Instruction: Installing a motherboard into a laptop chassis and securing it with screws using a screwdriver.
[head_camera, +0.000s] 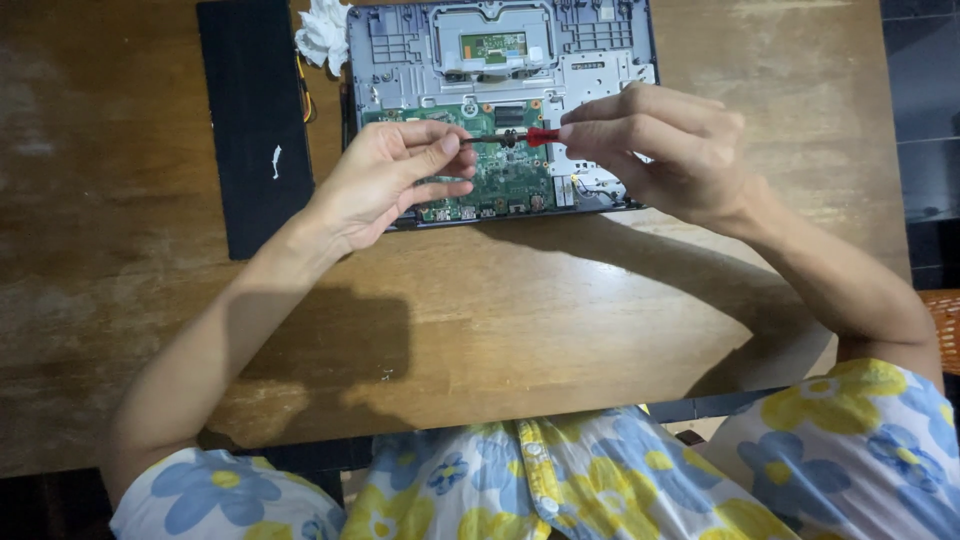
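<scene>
Two hands: left (385, 180), right (655, 150). One red screwdriver (520, 136). One opened laptop (500, 60), one green board (505, 170) inside. One black panel (255, 120). One white tissue (322, 35). One wooden surface (500, 310).

The laptop (500, 110) is cut off by the picture's top edge, so its far side is out of view. Both hands (390, 180) (660, 150) cover its near corners and part of the green board (505, 175). The screwdriver (520, 136) shows only a red stretch and thin shaft; its tip is hidden behind the left fingers. The tissue (322, 35) left of the laptop is also cropped. Board parts are too small to tell.
</scene>
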